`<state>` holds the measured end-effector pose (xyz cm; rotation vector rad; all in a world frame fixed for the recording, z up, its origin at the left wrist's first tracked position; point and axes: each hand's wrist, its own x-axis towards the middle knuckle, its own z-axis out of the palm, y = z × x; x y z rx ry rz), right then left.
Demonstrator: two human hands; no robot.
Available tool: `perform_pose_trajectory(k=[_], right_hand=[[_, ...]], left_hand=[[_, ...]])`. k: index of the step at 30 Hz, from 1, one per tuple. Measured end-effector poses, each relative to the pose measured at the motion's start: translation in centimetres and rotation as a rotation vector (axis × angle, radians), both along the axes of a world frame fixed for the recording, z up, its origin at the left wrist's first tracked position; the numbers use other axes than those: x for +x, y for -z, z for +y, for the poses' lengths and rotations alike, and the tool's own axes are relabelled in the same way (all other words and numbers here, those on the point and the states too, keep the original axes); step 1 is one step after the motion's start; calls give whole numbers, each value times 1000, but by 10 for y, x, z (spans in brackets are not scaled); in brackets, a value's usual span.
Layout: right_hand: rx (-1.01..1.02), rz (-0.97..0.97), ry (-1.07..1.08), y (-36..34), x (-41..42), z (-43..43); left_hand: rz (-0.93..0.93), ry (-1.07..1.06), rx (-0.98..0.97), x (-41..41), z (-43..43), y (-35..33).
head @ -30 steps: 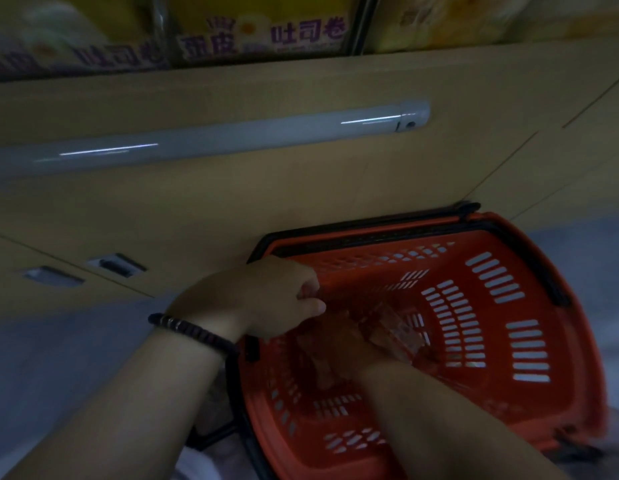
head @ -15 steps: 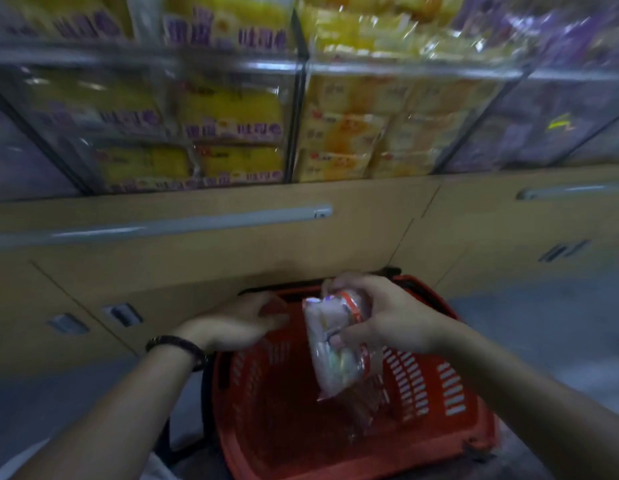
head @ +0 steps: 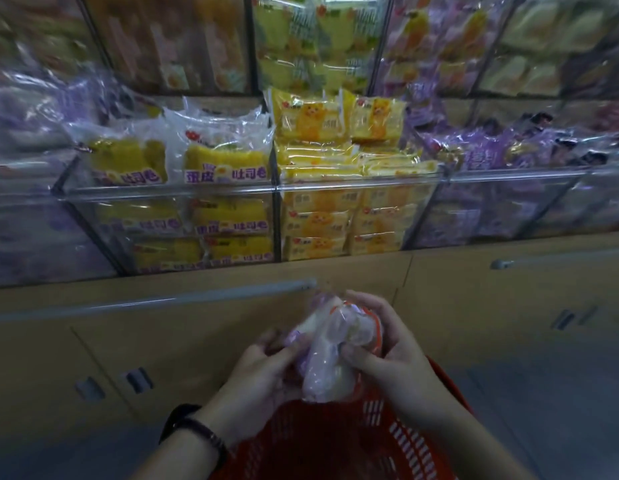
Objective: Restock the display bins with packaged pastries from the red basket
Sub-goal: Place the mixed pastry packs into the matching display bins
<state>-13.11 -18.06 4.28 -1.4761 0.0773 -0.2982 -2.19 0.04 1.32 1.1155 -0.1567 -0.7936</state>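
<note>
**Pastries out of the basket, both hands on them**

Lowest in view, the red basket [head: 335, 441] shows its slotted, rigid plastic wall. Just above its rim the packaged pastries [head: 330, 355] are held in the air as a small bundle of soft, pale, rounded pieces in crinkly clear film with a lilac tint and an orange-red edge. How many packs there are cannot be told.

A second ago the right hand was down inside the basket and the left gripped its rim. Half a second ago the right had lifted the packs alone. Now the left hand [head: 263, 372], with a dark beaded wristband [head: 194, 431], has let go of the rim and its fingers curl round the bundle's left side. The right hand [head: 391, 355] clamps the other side, thumb in front. The pick-up looks finished, and placing in a bin is likely next.

Behind the hands is a flat, tan, wood-look cabinet front [head: 197, 341] with a smooth grey bar handle [head: 145, 299]. Above it stand clear, hard-walled display bins [head: 169, 194]. They hold glossy yellow toast-roll packs [head: 225, 161] on the left, stacked flat yellow packs [head: 342, 202] in the middle and purple packs [head: 491, 150] on the right. The lilac film suggests a purple bin, but the blur leaves that uncertain.
</note>
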Motion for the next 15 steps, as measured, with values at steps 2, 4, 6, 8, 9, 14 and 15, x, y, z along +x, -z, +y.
perform_pose_trajectory(k=[2, 4, 6, 8, 9, 14, 15], right_hand=[[-7, 24, 83, 2, 1, -3], [10, 67, 135, 5, 0, -8], [51, 116, 174, 5, -1, -11], [106, 149, 230, 2, -1, -13], [142, 169, 261, 1, -1, -13], [248, 245, 345, 4, 4, -14], [257, 261, 337, 5, 5, -14]], left_hand=[[-67, -139, 9, 2, -3, -5], [-90, -204, -22, 8, -3, -7], [-62, -225, -41, 12, 0, -9], [-41, -183, -38, 10, 1, -15], [-36, -159, -20, 10, 1, -15], [63, -153, 13, 10, 1, -15], [103, -131, -2, 10, 0, -16]])
